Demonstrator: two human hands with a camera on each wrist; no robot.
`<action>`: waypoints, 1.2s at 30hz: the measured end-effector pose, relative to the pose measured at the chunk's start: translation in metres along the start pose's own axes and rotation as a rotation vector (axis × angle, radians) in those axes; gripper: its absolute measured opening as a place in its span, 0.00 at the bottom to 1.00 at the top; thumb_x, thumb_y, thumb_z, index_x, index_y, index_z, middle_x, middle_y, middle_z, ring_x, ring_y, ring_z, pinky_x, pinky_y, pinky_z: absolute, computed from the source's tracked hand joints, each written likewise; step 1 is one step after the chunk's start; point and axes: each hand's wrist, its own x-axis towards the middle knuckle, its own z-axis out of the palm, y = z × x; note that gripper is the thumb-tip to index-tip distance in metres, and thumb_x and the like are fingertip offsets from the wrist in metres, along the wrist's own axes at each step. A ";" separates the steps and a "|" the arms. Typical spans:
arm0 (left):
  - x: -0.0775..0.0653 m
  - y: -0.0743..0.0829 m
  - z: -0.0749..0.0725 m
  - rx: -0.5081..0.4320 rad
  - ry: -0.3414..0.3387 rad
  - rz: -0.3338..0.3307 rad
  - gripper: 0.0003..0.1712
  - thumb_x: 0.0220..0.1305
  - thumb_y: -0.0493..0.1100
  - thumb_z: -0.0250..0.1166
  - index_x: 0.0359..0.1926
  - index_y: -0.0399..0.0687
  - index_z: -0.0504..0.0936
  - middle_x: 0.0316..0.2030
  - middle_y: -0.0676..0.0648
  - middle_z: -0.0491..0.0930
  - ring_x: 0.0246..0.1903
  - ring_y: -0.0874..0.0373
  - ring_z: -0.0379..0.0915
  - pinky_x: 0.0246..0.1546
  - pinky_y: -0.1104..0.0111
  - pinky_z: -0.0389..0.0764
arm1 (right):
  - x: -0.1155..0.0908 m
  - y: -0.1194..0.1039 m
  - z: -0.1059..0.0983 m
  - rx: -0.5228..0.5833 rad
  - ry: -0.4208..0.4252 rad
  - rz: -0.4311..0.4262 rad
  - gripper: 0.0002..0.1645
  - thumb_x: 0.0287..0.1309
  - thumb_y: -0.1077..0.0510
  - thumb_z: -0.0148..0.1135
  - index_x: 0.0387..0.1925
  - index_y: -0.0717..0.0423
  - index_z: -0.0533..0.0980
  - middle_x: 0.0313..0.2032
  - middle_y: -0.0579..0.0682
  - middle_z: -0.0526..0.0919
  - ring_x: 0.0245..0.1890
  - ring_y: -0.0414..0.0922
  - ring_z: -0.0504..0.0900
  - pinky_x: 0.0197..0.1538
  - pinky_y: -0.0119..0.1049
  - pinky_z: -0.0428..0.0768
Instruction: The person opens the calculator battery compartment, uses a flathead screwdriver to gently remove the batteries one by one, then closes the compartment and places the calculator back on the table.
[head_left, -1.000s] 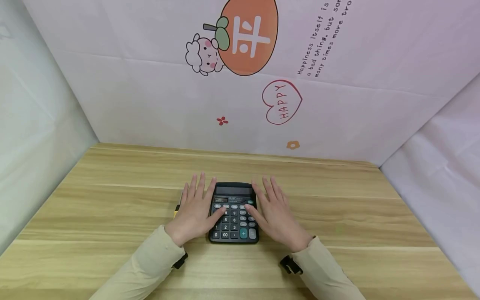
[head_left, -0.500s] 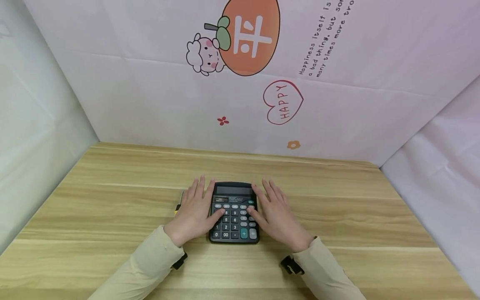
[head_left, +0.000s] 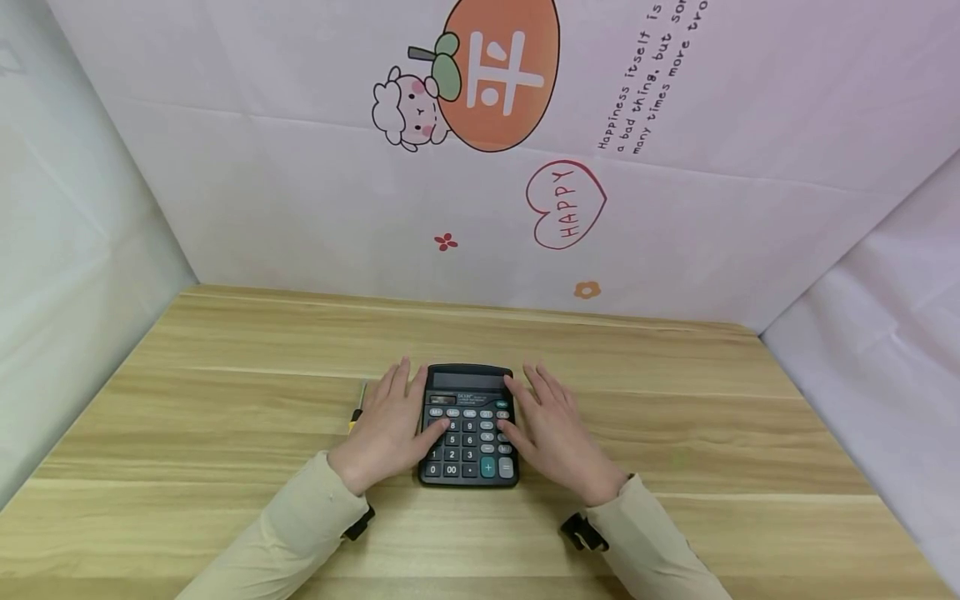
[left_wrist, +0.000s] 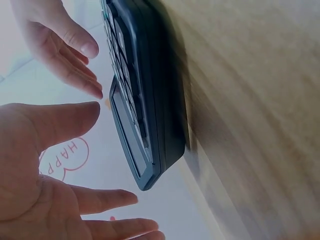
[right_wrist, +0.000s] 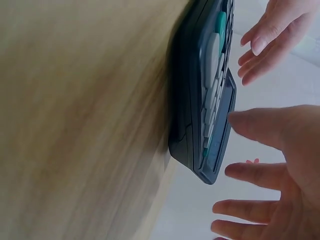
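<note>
A black desk calculator (head_left: 468, 462) lies flat on the table between both hands, its raised display at the far end. My left hand (head_left: 382, 433) hovers over its left side, fingers extended and thumb above the left keys. On the other side, my right hand (head_left: 558, 442) is held with its thumb over the right-hand keys. Both wrist views show gaps between the thumbs and the calculator (left_wrist: 150, 90). In the right wrist view, the fingers (right_wrist: 250, 210) are spread and relaxed. Neither hand holds anything.
A thin metal shaft with a black and yellow handle, like a screwdriver (head_left: 357, 414), lies left of the left hand, which partly hides it. A printed white cloth backdrop (head_left: 315, 208) stands behind the wooden table (head_left: 675, 400), with white cloth at both sides.
The fingertips of both hands have drawn back slightly toward the person. The right thumb has shifted a little right and down over the keys. The calculator stays in place.
</note>
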 end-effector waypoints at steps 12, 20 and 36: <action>-0.001 0.000 0.001 0.028 0.001 0.003 0.41 0.64 0.51 0.62 0.66 0.24 0.60 0.65 0.23 0.57 0.67 0.31 0.51 0.67 0.43 0.53 | 0.000 -0.001 -0.001 0.028 -0.013 0.032 0.31 0.60 0.50 0.64 0.62 0.61 0.70 0.63 0.67 0.68 0.63 0.61 0.69 0.61 0.55 0.70; -0.001 -0.001 0.001 0.042 0.015 0.012 0.40 0.64 0.51 0.62 0.65 0.24 0.62 0.62 0.25 0.63 0.65 0.34 0.57 0.65 0.44 0.57 | 0.000 -0.003 0.000 0.035 0.006 0.044 0.29 0.60 0.52 0.63 0.60 0.60 0.72 0.60 0.63 0.72 0.56 0.58 0.77 0.55 0.53 0.76; 0.001 0.001 0.004 -0.021 0.037 0.008 0.40 0.63 0.47 0.64 0.65 0.24 0.61 0.52 0.31 0.72 0.50 0.42 0.70 0.54 0.51 0.71 | 0.001 -0.004 0.003 0.067 0.037 0.034 0.27 0.56 0.57 0.68 0.57 0.60 0.74 0.55 0.61 0.76 0.47 0.54 0.82 0.49 0.48 0.80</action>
